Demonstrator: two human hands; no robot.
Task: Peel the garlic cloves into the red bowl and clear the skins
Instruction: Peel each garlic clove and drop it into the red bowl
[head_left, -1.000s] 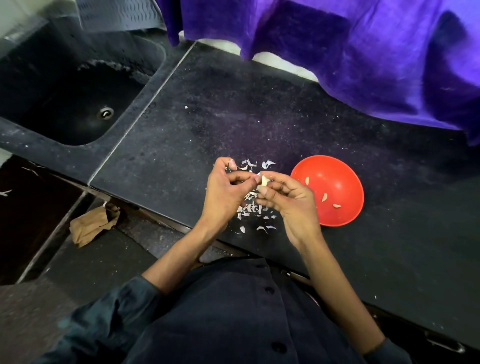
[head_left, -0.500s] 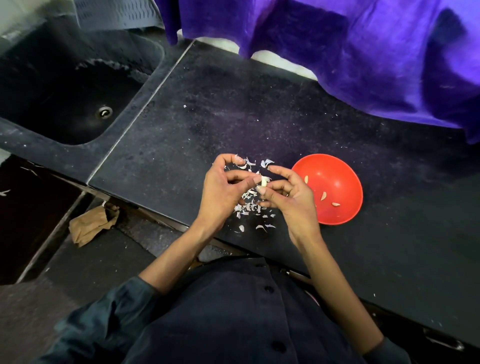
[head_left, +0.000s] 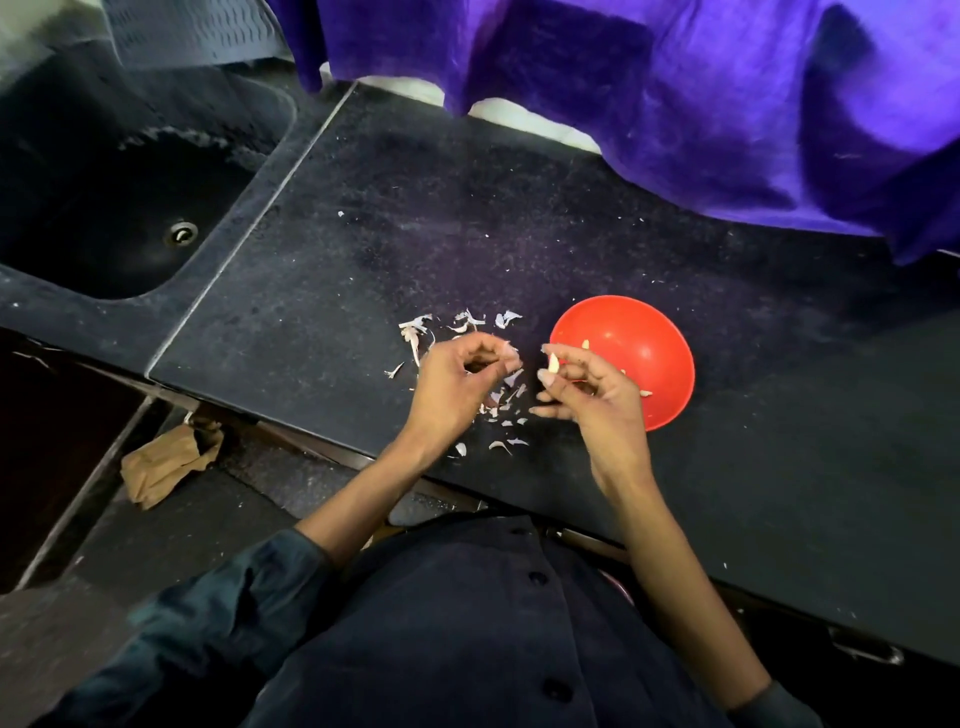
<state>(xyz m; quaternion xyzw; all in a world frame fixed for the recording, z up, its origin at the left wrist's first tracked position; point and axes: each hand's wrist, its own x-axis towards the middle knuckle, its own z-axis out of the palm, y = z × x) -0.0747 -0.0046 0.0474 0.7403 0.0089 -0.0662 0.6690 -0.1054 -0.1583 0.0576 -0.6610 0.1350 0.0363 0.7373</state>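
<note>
Garlic work looks partly done. The right hand (head_left: 592, 395) pinches a pale garlic clove (head_left: 554, 362) in its fingertips, just over the near edge of the red bowl (head_left: 657, 332). The clove looks bare, so I think it goes into the bowl soon. A few peeled cloves (head_left: 645, 393) lie inside the bowl already. The left hand (head_left: 457, 387) is curled and seems to pinch a small bit of skin (head_left: 511, 347) at its fingertips. Many white skins (head_left: 501, 410) lie spread on the dark surface (head_left: 363, 270), between and around the hands. They are not cleared yet. I cannot see any unpeeled cloves waiting.
</note>
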